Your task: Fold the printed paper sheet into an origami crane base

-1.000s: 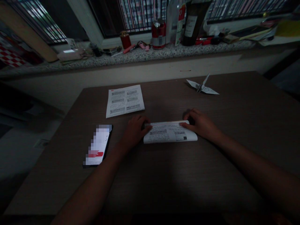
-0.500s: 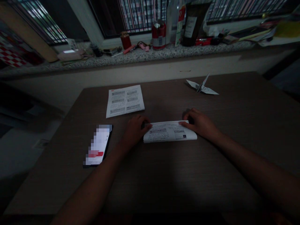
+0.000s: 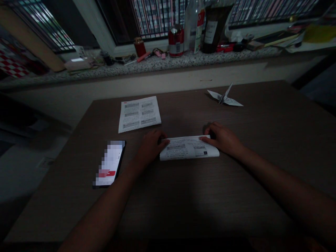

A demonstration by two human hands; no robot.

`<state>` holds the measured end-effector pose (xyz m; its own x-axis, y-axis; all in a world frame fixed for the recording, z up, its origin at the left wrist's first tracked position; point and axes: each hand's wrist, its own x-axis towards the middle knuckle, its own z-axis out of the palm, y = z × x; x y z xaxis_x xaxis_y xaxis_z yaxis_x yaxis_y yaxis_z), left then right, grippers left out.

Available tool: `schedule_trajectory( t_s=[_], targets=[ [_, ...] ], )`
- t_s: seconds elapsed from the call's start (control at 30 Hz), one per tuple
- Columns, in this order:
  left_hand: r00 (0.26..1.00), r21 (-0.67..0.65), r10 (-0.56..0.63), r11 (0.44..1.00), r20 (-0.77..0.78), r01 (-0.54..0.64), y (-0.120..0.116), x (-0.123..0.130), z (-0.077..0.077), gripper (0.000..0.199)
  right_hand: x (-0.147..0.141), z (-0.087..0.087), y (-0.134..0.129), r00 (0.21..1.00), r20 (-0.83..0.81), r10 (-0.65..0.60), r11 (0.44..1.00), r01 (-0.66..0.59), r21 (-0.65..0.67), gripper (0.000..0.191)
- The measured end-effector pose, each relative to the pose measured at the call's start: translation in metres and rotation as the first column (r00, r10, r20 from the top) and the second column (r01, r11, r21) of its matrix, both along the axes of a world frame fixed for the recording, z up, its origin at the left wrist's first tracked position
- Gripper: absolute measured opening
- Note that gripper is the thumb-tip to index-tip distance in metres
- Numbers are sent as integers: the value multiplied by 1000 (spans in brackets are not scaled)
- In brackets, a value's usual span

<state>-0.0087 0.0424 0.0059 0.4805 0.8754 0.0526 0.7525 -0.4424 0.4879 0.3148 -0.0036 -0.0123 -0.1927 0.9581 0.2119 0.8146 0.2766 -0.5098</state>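
Observation:
A printed sheet of paper (image 3: 187, 148), bent over into a wide strip with a rounded near edge, lies on the brown table (image 3: 168, 196). My left hand (image 3: 154, 143) grips its far left corner, thumb on top and fingers curled behind. At the far right corner, my right hand (image 3: 220, 136) pinches the paper in the same way. Beyond the right hand stands a folded paper crane (image 3: 224, 99) with spread wings. Another printed sheet (image 3: 140, 114) lies flat past my left hand. Left of my left forearm is a lit phone (image 3: 109, 163), its screen partly pixelated.
Along the back runs a speckled stone windowsill (image 3: 112, 71). On it stand a red can (image 3: 176, 41), a clear bottle (image 3: 191, 28), a dark tube (image 3: 212, 31), a small red jar (image 3: 140, 47) and assorted small items. Barred windows are behind.
The view has shifted slightly. Both hands keep their hold on the paper, which looks the same.

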Motion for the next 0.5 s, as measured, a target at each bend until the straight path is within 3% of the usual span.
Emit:
schedule_trajectory(
  t_s=[0.2,0.4,0.5],
  targets=[
    [1000,-11,11,1000,-12,-11,0,1,0,13,-3,1,0,999,-8,-31,998,30,-60,16],
    [1000,40,-18,999,22,17,0,0,-2,9,-3,1,0,999,-49,24,999,-26,-40,13],
    [997,-2,-35,999,72,36,-2,0,0,7,-3,1,0,996,-64,61,998,-63,-26,11]
  ],
)
